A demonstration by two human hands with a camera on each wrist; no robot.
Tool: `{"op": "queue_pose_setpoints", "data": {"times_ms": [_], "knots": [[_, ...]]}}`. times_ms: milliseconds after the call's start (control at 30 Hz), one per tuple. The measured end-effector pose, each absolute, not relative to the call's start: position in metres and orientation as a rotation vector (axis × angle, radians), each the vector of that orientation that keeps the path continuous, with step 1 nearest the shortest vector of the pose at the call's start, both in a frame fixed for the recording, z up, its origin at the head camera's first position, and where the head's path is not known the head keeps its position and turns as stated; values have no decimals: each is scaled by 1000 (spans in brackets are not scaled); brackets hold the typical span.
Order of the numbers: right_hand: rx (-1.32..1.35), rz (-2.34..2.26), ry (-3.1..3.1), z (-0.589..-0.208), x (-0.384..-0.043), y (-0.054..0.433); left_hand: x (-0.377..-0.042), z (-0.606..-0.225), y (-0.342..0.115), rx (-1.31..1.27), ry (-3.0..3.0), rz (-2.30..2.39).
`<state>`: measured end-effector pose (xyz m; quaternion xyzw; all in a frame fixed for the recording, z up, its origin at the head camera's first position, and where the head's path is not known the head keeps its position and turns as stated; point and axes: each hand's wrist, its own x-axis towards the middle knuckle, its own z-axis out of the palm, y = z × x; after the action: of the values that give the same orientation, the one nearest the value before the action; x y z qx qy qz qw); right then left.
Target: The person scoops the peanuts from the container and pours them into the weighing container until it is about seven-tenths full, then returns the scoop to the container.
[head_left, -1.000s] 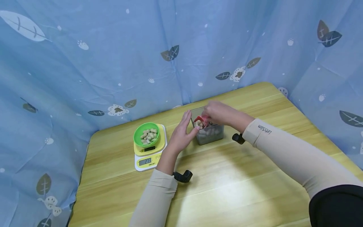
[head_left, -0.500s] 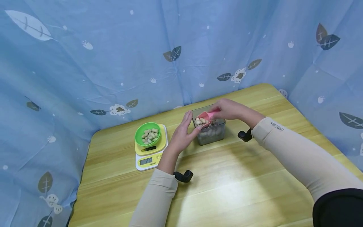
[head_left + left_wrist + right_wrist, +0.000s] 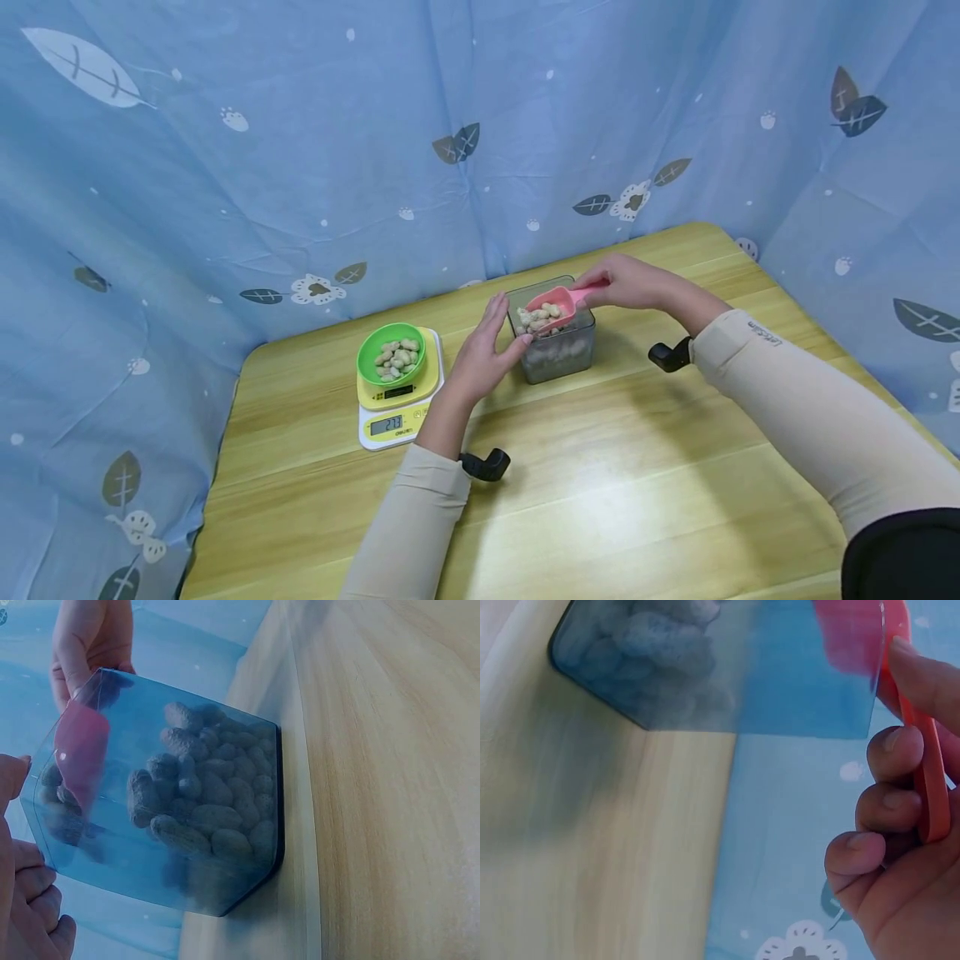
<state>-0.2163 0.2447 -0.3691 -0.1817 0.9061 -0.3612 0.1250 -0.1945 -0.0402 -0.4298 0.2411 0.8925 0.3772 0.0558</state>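
Observation:
My right hand (image 3: 626, 281) pinches the handle of a pink scoop (image 3: 932, 780), thumb on one side and fingers curled on the other. The scoop bowl (image 3: 566, 302), loaded with peanuts in their shells (image 3: 538, 317), is tilted at the top of a clear grey plastic container (image 3: 557, 360). More peanuts (image 3: 217, 787) lie inside it and show through the wall. My left hand (image 3: 480, 354) rests against the container's near left corner, its fingers mostly straight along the side and its thumb by the front rim.
Left of the container stands a yellow and white kitchen scale (image 3: 408, 417), its display reading about 273. A green bowl (image 3: 365, 358) holding peanuts sits on it. The wooden table (image 3: 570, 500) backs onto a blue leaf-patterned curtain (image 3: 337, 167).
My right hand has risen from inside the container and drawn to the right, bringing up the scoop with peanuts. My left hand stays in place at the container.

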Motion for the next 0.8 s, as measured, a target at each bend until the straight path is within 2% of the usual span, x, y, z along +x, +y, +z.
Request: {"op": "queue_pose_setpoints", "data": {"times_ms": [800], "knots": [[-385,-1203,2601,-369,-208,258,-195,-425,-39,747,2709,1157]]}}
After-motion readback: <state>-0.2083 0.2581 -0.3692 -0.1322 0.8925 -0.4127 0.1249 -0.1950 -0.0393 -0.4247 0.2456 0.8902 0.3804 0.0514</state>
